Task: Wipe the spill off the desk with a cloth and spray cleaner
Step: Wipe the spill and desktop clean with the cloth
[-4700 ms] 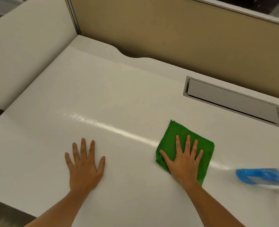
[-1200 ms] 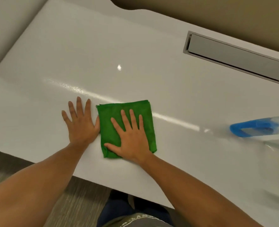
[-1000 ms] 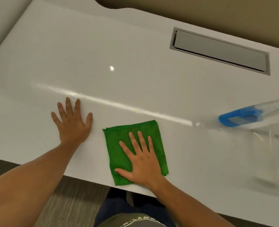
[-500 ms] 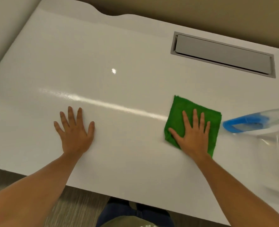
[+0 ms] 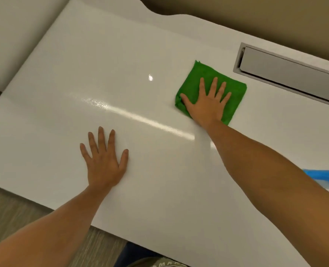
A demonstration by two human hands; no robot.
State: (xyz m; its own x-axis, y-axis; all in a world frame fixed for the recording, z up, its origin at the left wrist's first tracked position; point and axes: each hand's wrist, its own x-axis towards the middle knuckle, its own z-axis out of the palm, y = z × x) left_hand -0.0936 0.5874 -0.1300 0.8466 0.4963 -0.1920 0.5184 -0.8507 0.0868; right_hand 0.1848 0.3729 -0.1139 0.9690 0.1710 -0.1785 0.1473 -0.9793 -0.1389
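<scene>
Cloth point(image 5: 231, 83) under flat spread right hand point(image 5: 208, 106), near grommet slot point(image 5: 287, 76); left hand point(image 5: 104, 160) spread on desk point(image 5: 82, 64).

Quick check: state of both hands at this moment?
Left hand: open, flat on the desk, holding nothing.
Right hand: open, fingers spread, palm pressing the green cloth onto the desk; not gripping it.

Office cubicle: white desk point(image 5: 121, 54), cable hatch point(image 5: 291, 78), partition panel point(image 5: 256, 14).
</scene>
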